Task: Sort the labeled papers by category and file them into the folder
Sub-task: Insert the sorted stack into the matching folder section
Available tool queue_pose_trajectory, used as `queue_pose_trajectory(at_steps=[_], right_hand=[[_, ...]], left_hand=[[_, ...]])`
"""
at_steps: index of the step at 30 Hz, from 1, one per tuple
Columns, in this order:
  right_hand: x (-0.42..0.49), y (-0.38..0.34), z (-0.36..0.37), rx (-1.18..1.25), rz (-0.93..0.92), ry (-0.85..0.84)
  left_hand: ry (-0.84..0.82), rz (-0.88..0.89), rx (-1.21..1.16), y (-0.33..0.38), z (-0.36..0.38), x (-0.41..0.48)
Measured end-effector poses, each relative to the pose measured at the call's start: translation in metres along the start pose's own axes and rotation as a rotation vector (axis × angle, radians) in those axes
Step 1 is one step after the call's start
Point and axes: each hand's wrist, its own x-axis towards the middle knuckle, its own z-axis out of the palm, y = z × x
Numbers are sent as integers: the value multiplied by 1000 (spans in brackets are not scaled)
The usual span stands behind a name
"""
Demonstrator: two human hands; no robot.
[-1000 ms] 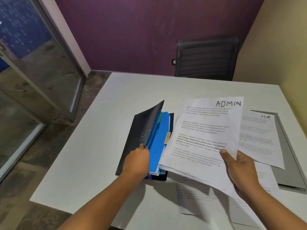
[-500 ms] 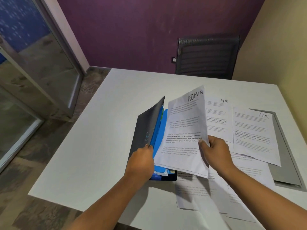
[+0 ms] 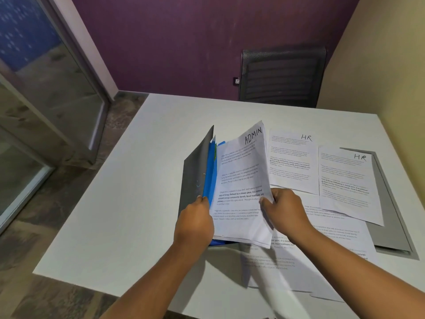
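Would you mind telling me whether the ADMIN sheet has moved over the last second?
Yes. The ADMIN sheet has swung left, off the nearer HR sheet that it covered, and over the open folder.

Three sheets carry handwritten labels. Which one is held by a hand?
The ADMIN sheet: the right hand pinches it over the folder; the middle HR sheet and the rightmost HR sheet lie flat.

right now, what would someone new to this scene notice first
The ADMIN sheet stands out mid-table, pinched by the right hand and tilted against the blue dividers of the folder, whose grey cover the left hand holds up. To its right the left HR sheet lies flat on the table, and the right HR sheet overlaps a grey file near the table's right edge.
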Motion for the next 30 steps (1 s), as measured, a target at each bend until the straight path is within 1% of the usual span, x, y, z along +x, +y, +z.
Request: queue_pose_trajectory(at_steps=[3,8,13,18,21,23,26,30], right_hand=[[5,-7,2,-3,-8,-45],[26,-20,27,-40,-2,-119],[35,-17,54,-30,43,-139],[38,-16,65,-86,-8,-150],[34,-15,61,-132,-36,-117],[28,-10,53,-107,-39,-75],[17,9,35,-109,-2,-47],[1,57,7,-154,73,-50]], left_hand=[[-10,5,-5,2,0,-2],[-26,19,-7,6,3,-5],[-20,35,-34,7,8,-5],[3,47,-79,6,13,-5],[12,41,-111,9,13,-4],[8,33,-108,11,15,-1],[-52,37,-65,14,23,5],[-149,66,17,15,38,13]])
